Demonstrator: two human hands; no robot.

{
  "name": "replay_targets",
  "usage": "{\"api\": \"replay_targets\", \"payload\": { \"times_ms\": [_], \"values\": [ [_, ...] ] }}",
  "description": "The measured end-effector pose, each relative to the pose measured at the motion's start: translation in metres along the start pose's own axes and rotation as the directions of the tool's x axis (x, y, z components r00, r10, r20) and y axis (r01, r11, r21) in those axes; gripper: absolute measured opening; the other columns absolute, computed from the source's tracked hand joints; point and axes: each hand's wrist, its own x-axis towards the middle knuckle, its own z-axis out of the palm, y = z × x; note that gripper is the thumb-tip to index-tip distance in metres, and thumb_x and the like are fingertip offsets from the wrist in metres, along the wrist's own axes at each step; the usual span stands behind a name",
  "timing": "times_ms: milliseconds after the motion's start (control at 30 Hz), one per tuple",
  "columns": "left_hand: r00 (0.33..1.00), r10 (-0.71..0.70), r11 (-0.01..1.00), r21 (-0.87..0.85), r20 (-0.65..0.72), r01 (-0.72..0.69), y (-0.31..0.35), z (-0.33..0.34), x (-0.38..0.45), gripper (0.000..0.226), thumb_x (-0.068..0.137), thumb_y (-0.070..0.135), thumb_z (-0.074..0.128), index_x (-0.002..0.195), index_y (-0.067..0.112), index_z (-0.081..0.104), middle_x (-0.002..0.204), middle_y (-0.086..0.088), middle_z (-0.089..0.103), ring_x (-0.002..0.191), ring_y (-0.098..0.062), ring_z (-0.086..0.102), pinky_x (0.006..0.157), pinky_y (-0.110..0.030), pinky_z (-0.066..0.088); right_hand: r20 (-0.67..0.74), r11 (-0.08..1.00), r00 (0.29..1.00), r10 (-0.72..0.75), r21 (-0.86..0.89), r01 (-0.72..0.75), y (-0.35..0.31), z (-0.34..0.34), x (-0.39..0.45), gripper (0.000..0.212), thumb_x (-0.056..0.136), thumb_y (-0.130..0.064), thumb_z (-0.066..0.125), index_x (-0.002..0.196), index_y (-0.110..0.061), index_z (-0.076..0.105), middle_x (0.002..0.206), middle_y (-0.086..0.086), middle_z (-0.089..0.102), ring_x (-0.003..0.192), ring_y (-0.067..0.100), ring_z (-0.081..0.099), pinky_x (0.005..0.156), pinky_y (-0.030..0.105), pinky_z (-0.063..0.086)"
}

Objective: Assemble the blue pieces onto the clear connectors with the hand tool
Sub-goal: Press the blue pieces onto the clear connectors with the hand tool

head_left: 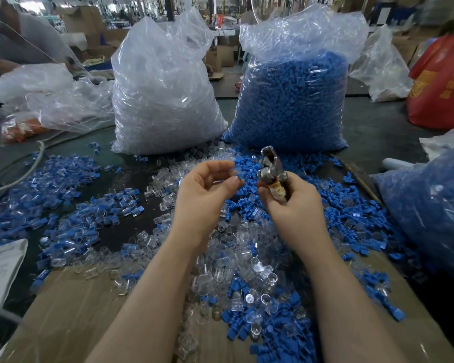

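My left hand (pixel 207 189) is raised over the table and pinches a small blue piece (pixel 239 176) between thumb and fingertips; something clear seems to sit with it, but I cannot tell for sure. My right hand (pixel 291 203) grips the handles of a metal hand tool (pixel 271 165), whose jaws point up and away, just right of the blue piece. Below both hands lies a loose heap of clear connectors (pixel 249 273) mixed with blue pieces (pixel 286 323). A spread of joined blue-and-clear parts (pixel 71 195) covers the table at the left.
Two tall plastic bags stand behind the heap: one of clear connectors (pixel 163 95), one of blue pieces (pixel 294 106). Another bag of blue pieces (pixel 430 210) lies at the right. Cardboard (pixel 76 310) lines the near table. A grey cable (pixel 24 174) curves at the left. A red bag (pixel 443 82) stands far right.
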Motion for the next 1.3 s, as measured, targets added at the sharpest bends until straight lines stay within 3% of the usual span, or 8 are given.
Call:
{"api": "replay_targets", "payload": {
  "times_ms": [100,333,600,767,967,1300],
  "values": [
    [0.999,0.038,0.999,0.039,0.008,-0.038,0.001,-0.001,0.0,0.024,0.084,0.0,0.071,0.101,0.015,0.068,0.091,-0.003,0.072,0.084,-0.01,0.068,0.081,-0.026,0.056,0.064,0.993,0.998,-0.028,-0.114,0.035,0.0,0.0,-0.001,0.005,0.087,-0.025,0.067,0.085,-0.024,0.063,0.068,-0.007,0.063,0.065,0.016,0.058,0.061,0.045,0.051],
    [0.994,0.103,0.991,0.082,0.041,-0.106,0.005,-0.003,0.002,0.025,0.083,-0.004,0.07,0.098,0.015,0.067,0.087,0.003,0.074,0.086,-0.011,0.07,0.086,-0.029,0.057,0.164,0.973,0.986,-0.012,-0.224,0.049,0.0,0.001,-0.001,0.008,0.084,-0.025,0.065,0.091,-0.022,0.063,0.072,-0.007,0.063,0.066,0.015,0.058,0.064,0.045,0.052],
    [0.992,0.102,0.988,0.109,0.072,-0.109,0.009,-0.007,0.001,0.027,0.082,-0.006,0.072,0.1,0.013,0.067,0.088,0.003,0.076,0.089,-0.009,0.072,0.079,-0.021,0.056,0.203,0.971,0.979,-0.011,-0.233,0.059,0.0,0.001,-0.002,0.009,0.087,-0.027,0.062,0.095,-0.023,0.063,0.075,-0.006,0.064,0.07,0.018,0.058,0.066,0.045,0.052],
    [0.991,0.096,0.989,0.107,0.089,-0.105,0.01,-0.004,0.0,0.026,0.08,-0.009,0.071,0.097,0.011,0.067,0.087,-0.001,0.077,0.082,-0.009,0.073,0.071,-0.018,0.055,0.224,0.965,0.974,-0.019,-0.25,0.076,0.0,0.0,-0.002,0.003,0.087,-0.023,0.061,0.084,-0.023,0.059,0.067,-0.004,0.061,0.063,0.019,0.055,0.061,0.045,0.051],
    [0.994,0.057,0.998,0.031,0.09,-0.06,0.012,-0.002,-0.001,0.027,0.081,-0.008,0.071,0.101,0.009,0.066,0.089,-0.007,0.077,0.084,-0.016,0.073,0.075,-0.024,0.058,0.234,0.972,0.972,-0.025,-0.221,0.078,-0.001,-0.002,-0.002,0.009,0.086,-0.021,0.058,0.093,-0.026,0.062,0.069,-0.004,0.062,0.064,0.02,0.056,0.061,0.045,0.051],
    [0.993,0.006,0.997,-0.071,0.121,0.003,0.012,-0.003,-0.003,0.027,0.08,-0.003,0.071,0.103,0.009,0.065,0.088,-0.003,0.077,0.083,-0.013,0.073,0.072,-0.021,0.056,0.252,0.98,0.967,-0.033,-0.182,0.081,-0.002,-0.004,-0.003,0.009,0.085,-0.019,0.059,0.092,-0.025,0.06,0.07,-0.004,0.061,0.065,0.021,0.056,0.062,0.047,0.05]
  ]
}}
